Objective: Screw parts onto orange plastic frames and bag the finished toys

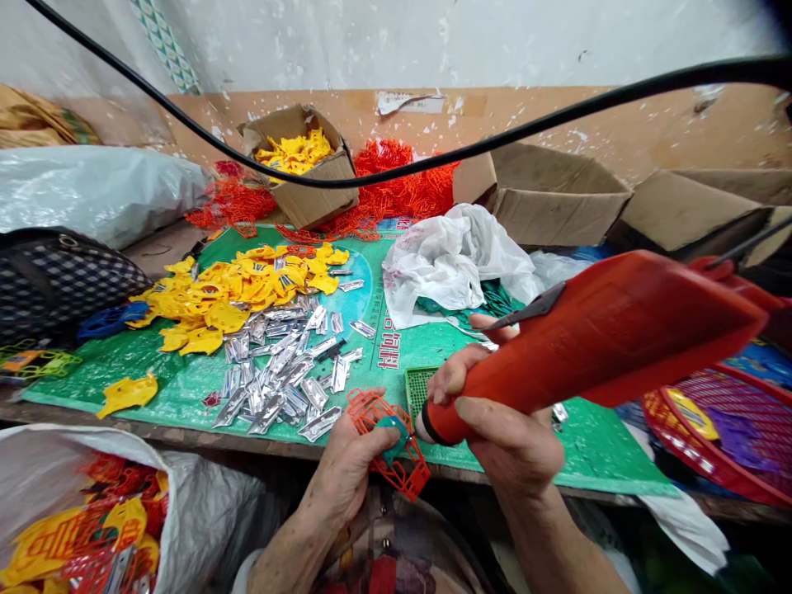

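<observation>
My left hand (pixel 346 466) pinches an orange plastic lattice frame (pixel 405 477) near the table's front edge. A small teal plastic piece (pixel 396 436) lies against that frame, partly under my thumb. My right hand (pixel 507 429) is wrapped round a red electric screwdriver (pixel 557 346). Its dark nose with a pale tip points down and left, close to the frame; whether the tip touches it I cannot tell. Behind the tip stands a small green mesh basket (pixel 418 386), partly covered by my right hand. Left of my hands lie several loose shiny metal plates (pixel 278 379).
Yellow plastic parts (pixel 235 280) are heaped beyond the plates. A white plastic bag (pixel 454 256) lies mid-table. Cardboard boxes (pixel 560 206) and orange frames (pixel 408 186) line the wall. A black cable (pixel 371 178) hangs across. A red basket (pixel 711 462) stands right, a filled sack (pixel 204 511) front left.
</observation>
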Demonstrator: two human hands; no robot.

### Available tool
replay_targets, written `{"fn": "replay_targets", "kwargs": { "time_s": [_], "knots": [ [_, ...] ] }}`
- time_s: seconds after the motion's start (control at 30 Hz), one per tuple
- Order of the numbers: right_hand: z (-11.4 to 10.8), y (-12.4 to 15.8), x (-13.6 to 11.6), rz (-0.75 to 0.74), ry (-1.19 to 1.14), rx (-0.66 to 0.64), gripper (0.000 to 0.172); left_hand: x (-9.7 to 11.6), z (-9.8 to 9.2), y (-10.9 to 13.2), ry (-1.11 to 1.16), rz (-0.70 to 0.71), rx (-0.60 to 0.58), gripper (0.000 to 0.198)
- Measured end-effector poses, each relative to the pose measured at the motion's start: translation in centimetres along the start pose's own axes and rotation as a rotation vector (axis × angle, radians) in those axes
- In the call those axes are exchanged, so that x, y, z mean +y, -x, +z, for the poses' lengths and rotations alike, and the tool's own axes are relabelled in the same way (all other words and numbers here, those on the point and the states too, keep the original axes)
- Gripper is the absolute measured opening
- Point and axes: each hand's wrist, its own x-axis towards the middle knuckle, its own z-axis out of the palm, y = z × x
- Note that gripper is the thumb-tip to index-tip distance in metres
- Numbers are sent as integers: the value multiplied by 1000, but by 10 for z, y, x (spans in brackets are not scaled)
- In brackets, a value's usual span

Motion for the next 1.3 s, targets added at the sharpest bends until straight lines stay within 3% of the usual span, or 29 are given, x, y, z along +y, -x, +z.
{"fn": "replay_targets", "kwargs": {
  "time_s": [0.37,0.53,0.73,0.87,1.0,1.3],
  "knots": [
    [-6,6,11,-34,153,-39,15,4,0,-2,9,-69,-30,51],
    [-4,5,14,-61,183,-24,24,6,-1,-1,43,-73,-34,53],
    [-3,5,14,-70,195,-65,14,5,-6,-5,35,-82,-46,53],
    [-8,-1,7,-128,209,-9,12,9,-9,-4,1,-105,-82,52],
    [-17,-17,4,-232,293,126,11,16,-17,-3,3,-117,-115,48],
    [-25,-40,32,-174,259,179,12,21,-27,-9,-14,-85,-180,46]
  ]
}}
